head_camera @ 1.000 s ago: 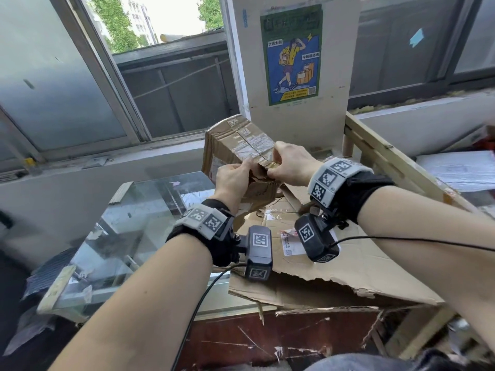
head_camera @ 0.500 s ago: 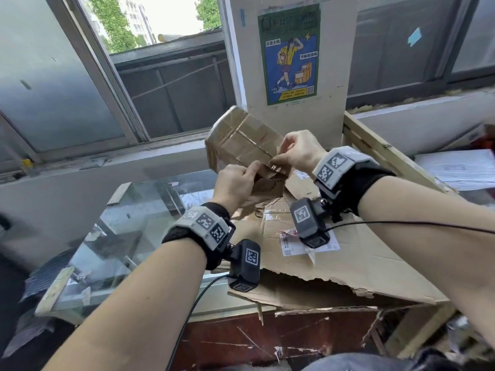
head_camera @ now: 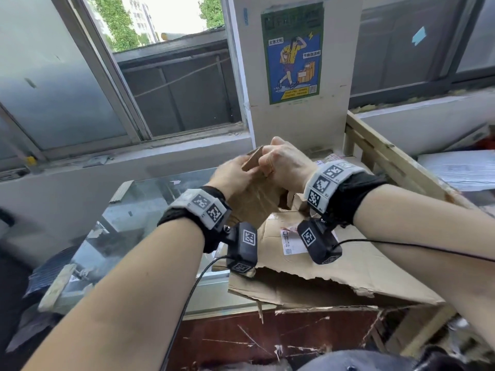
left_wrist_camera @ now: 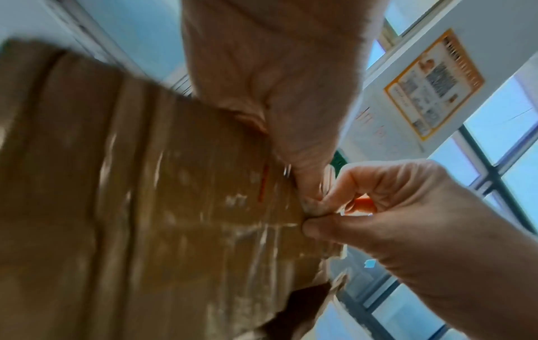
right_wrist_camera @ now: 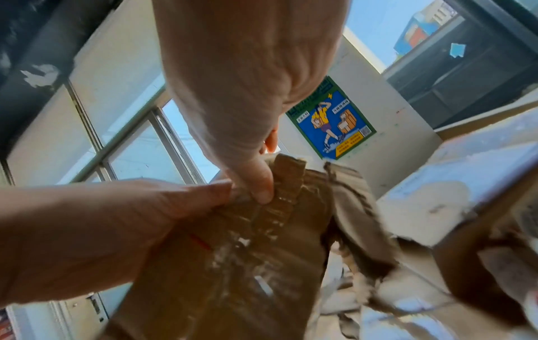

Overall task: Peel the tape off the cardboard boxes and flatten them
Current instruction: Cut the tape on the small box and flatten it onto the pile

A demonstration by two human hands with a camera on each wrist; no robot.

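Both hands hold a small brown cardboard box up over the table, tilted toward me. Shiny clear tape crosses its face in the left wrist view, on the box. My left hand grips the box's upper left edge, thumb on the near face. My right hand pinches the top edge beside it. In the left wrist view, the right hand pinches with thumb and forefinger at the taped edge. I cannot tell whether any tape is lifted. In the right wrist view the thumb presses the box next to the left hand.
Flattened, torn cardboard with a white label lies on the table under the hands. A glass-topped case stands at the left, a wooden frame at the right. Behind is a pillar with a poster and windows.
The box has been turned over toward me and now hangs mostly below the hands. Both hands have come together at its top edge.
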